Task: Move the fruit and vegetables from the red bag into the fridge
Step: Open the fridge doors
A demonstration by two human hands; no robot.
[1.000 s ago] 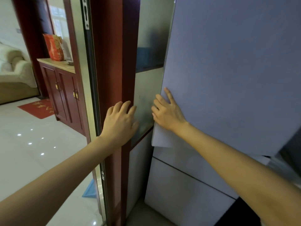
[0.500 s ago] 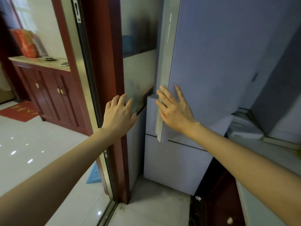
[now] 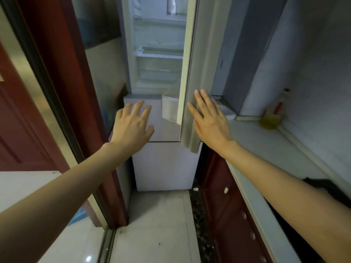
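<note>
The pale fridge stands ahead with its upper door swung open to the right, seen edge-on. Inside, white shelves and a clear drawer show, with no food visible on them. My right hand lies flat with spread fingers against the outer face of the open door near its lower edge. My left hand hovers open with fingers apart in front of the fridge's middle drawer front, holding nothing. The red bag and the produce are out of view.
A dark red sliding-door frame stands close on the left. On the right runs a pale counter over red cabinets, with a yellow bottle in its back corner. Light floor tiles lie below.
The upper fridge door has swung wide open to the right under my right hand, exposing the inside. My left hand left the red frame and moved over to the fridge front.
</note>
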